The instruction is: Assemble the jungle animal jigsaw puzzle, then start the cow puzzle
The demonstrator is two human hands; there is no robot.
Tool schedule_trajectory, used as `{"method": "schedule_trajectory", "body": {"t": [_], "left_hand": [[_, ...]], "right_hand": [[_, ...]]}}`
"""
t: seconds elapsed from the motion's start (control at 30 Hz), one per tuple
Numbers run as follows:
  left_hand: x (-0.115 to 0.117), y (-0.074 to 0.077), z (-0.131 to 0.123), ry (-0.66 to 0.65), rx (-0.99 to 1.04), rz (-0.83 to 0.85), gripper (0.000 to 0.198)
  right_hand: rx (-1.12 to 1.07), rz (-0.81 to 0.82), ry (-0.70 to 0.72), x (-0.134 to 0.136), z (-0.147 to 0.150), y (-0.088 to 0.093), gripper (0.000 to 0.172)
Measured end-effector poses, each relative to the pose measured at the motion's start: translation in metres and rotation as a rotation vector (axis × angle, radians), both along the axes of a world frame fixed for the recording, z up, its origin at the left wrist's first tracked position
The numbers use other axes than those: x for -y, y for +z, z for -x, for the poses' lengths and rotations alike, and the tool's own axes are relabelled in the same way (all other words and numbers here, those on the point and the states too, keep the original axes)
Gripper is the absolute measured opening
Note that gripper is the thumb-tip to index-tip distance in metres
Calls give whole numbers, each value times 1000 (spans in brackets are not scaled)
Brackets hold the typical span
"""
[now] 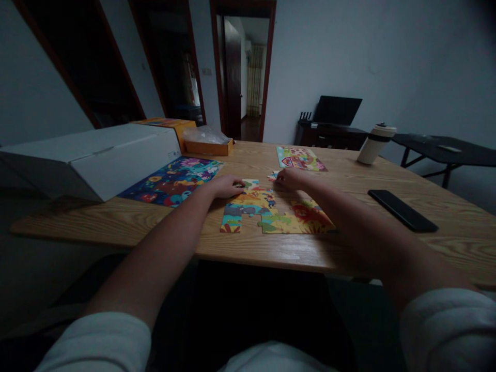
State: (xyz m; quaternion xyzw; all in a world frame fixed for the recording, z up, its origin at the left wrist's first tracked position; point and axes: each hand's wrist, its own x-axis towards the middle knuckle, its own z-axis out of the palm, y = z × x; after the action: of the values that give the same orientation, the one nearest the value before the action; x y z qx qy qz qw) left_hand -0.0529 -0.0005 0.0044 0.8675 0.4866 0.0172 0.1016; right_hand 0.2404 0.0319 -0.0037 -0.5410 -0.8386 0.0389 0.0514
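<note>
A partly joined jigsaw puzzle (pixel 253 199) with bright animal pictures lies flat near the table's front edge, with gaps along its lower side and upper right. At its upper left corner, my left hand (pixel 228 187) rests with curled fingers closed on a puzzle piece. My right hand (pixel 291 178) is just beyond the upper right of the puzzle, its fingers closed on a small light-coloured puzzle piece (pixel 273 176). That piece is partly covered by the fingers. My right forearm passes over the puzzle's right end, near the red lion picture (pixel 306 212).
A dark blue picture sheet (pixel 174 181) lies left, beside a large white box (pixel 116 155). Behind stands an orange box tray (pixel 209 148) holding clear plastic. A colourful card (pixel 300 158), a cup (pixel 375 145) and a black phone (pixel 403 210) are on the wooden table (pixel 267 253).
</note>
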Motion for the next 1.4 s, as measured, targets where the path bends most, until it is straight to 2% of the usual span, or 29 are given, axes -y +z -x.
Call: {"method": "schedule_trajectory", "body": {"t": [0.23, 0.4, 0.53, 0.63, 0.7, 0.77, 0.87, 1.03, 1.27, 1.4], "left_hand": [[-2, -3, 0, 25, -7, 2, 49], [-2, -4, 0, 28, -5, 0, 48], [-2, -4, 0, 22, 21, 1, 46], [-3, -5, 1, 10, 32, -2, 48], [-5, -6, 2, -3, 30, -6, 49], [-6, -7, 2, -11, 28, -11, 49], [-6, -7, 2, -6, 25, -10, 49], [-5, -6, 2, -11, 26, 6, 49], [-4, -6, 1, 12, 22, 6, 50], [-2, -4, 0, 3, 20, 14, 48]], "right_hand": [[166, -102, -33, 8, 5, 3, 34], [215, -198, 29, 13, 13, 6, 31], [226, -269, 164, 25, 25, 4, 32], [245, -258, 317, 33, 28, 3, 32], [230, -237, 363, 36, 26, 5, 29], [161, -218, 345, 35, 23, 7, 28], [19, -165, 250, 31, 21, 7, 35], [-73, 5, 198, 16, 29, -4, 39], [-71, -9, 187, 4, 34, -12, 43], [-66, -63, 236, 5, 31, -14, 40]]}}
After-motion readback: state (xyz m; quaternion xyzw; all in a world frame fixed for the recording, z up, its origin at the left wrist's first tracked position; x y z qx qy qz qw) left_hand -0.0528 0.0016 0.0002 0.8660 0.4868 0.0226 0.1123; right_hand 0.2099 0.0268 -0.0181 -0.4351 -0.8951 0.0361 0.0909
